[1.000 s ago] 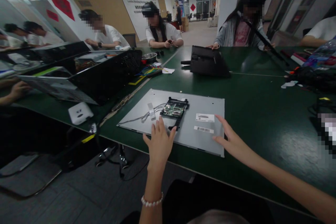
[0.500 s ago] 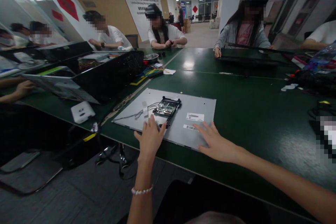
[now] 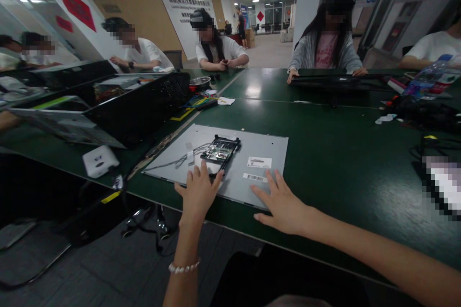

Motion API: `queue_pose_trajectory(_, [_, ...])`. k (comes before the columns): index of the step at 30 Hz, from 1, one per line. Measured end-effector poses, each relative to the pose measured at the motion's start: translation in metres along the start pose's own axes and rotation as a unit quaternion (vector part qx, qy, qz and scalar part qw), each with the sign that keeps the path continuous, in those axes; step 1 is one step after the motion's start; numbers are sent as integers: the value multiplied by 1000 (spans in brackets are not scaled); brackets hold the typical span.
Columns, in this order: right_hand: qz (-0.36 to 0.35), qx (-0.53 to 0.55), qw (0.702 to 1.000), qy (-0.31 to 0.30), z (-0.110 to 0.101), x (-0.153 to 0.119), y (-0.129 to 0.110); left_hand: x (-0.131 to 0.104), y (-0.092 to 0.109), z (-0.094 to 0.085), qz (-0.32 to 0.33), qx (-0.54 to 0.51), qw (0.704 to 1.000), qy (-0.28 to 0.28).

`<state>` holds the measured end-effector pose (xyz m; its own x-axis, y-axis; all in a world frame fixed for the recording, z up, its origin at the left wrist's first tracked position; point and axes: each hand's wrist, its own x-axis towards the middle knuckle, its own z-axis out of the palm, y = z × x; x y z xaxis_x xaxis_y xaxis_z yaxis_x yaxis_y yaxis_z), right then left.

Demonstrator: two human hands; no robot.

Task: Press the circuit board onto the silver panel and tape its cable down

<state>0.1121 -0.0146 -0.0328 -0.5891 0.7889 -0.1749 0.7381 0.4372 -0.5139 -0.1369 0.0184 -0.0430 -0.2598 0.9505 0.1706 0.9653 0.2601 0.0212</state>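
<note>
A flat grey metal panel [image 3: 187,139], which looks like the back of a display, lies on the green table in front of me. On it sits a circuit board in a black plastic frame [image 3: 220,151], with thin grey cables [image 3: 180,157] running off to the left. My left hand [image 3: 198,192], fingers spread, is over the panel's near edge, close to the frame's lower end. Toward the panel's near right corner, my right hand [image 3: 284,204] also has its fingers spread, beside two white labels [image 3: 259,162]. Neither hand grips anything.
An opened black computer case [image 3: 144,110] stands on the left, with a small white box [image 3: 100,160] before it. Beyond are loose wires [image 3: 198,103] and a metal bowl [image 3: 200,82]. Across the table a person [image 3: 329,43] holds a dark flat frame [image 3: 334,82]. A plastic bottle [image 3: 427,76] is at right.
The view has shifted slightly, moving the scene left. My right hand sits slightly nearer to me on the panel; my left hand stays by the frame. The person opposite has lowered the dark frame.
</note>
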Motion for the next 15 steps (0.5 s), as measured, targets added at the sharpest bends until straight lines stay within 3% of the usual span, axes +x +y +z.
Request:
queue_pose_trajectory(8, [-4, -25, 997, 70, 15, 0, 0, 8, 19, 1, 73, 29, 996, 31])
queue_pose_trajectory(15, [-26, -39, 992, 120, 21, -2, 2, 19, 26, 2, 59, 77, 994, 54])
